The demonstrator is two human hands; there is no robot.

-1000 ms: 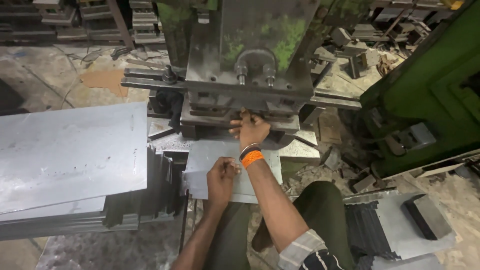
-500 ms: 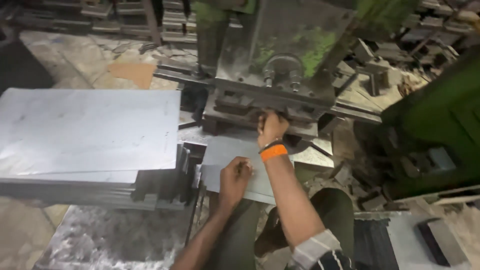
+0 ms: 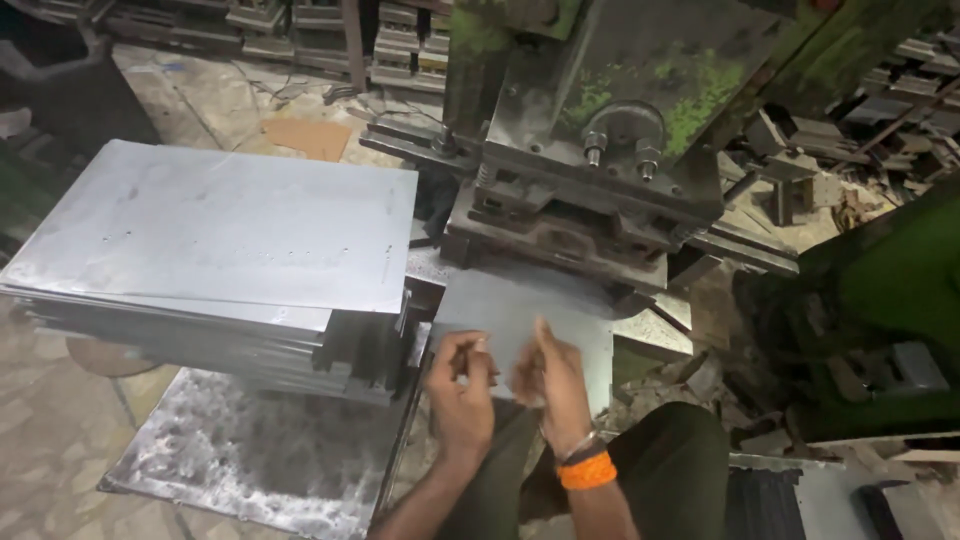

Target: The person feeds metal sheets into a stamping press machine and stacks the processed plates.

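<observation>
A grey metal sheet (image 3: 520, 305) lies flat with its far edge under the die of a dark press (image 3: 600, 170). My left hand (image 3: 460, 395) grips the sheet's near edge, fingers curled over it. My right hand (image 3: 552, 385), with an orange band at the wrist, is motion-blurred and holds the same near edge just to the right, thumb on top. Both hands sit close together, well back from the die. My knee in dark green trousers (image 3: 670, 460) is below them.
A tall stack of large metal sheets (image 3: 230, 235) stands to the left, touching the press table. A mottled plate (image 3: 260, 455) lies on the floor under it. A green machine (image 3: 900, 280) is at the right, with metal scrap (image 3: 790, 190) behind.
My right hand has drawn back from the press die to the sheet's near edge, beside my left hand. The view has shifted closer and to the left.
</observation>
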